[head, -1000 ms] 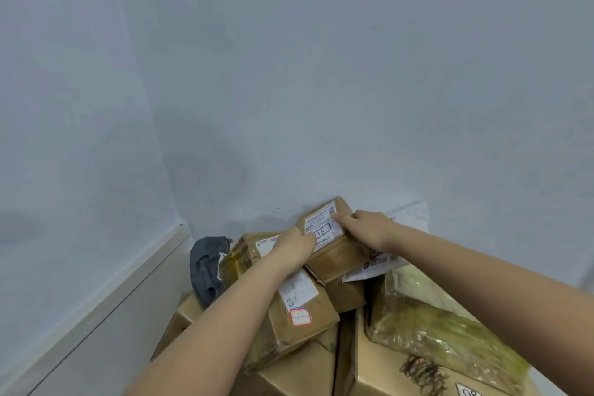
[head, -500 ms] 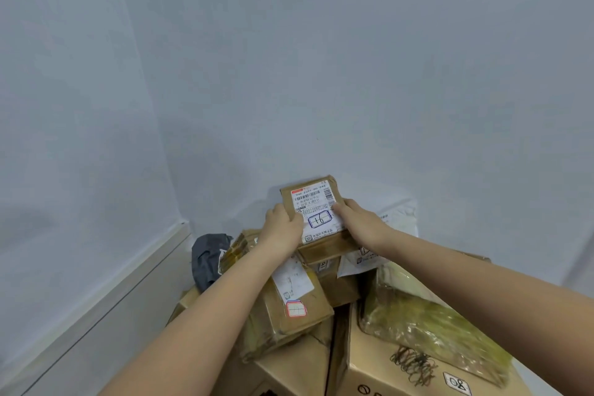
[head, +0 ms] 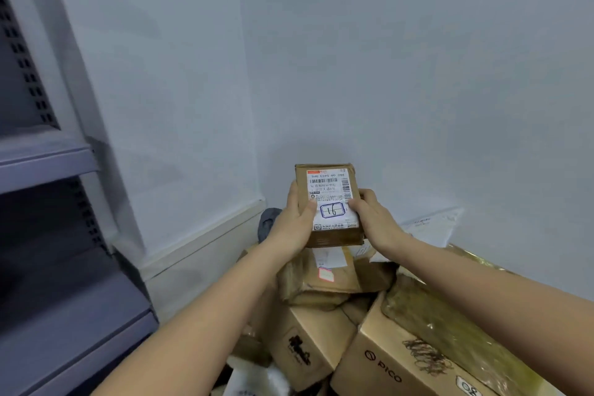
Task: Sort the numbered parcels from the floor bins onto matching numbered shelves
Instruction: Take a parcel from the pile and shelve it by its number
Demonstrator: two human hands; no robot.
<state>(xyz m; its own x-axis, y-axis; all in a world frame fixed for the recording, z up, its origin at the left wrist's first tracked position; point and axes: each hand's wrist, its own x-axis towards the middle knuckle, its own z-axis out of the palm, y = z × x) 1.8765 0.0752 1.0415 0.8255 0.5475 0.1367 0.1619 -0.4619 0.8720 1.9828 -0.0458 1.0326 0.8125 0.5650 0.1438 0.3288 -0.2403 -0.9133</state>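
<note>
The parcel marked 16 point(head: 331, 202) is gripped at its sides by left hand point(head: 294, 228) and right hand point(head: 374, 219); misreading the handwritten number could send it to the wrong shelf point(head: 45, 161).

Brown parcel point(head: 328, 202) (label "16") upright above pile point(head: 324, 286)

Parcel point(head: 328, 199) above the parcel pile point(head: 353, 315), shelving point(head: 45, 164) at left.

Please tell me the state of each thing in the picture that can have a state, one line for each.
Small parcel: lifted off the pile, label marked 16 facing the camera.
Left hand: holds the parcel's left edge.
Right hand: holds the parcel's right edge.
Pile of boxes: heaped, closed.
Shelf: nothing visible on it.
</note>
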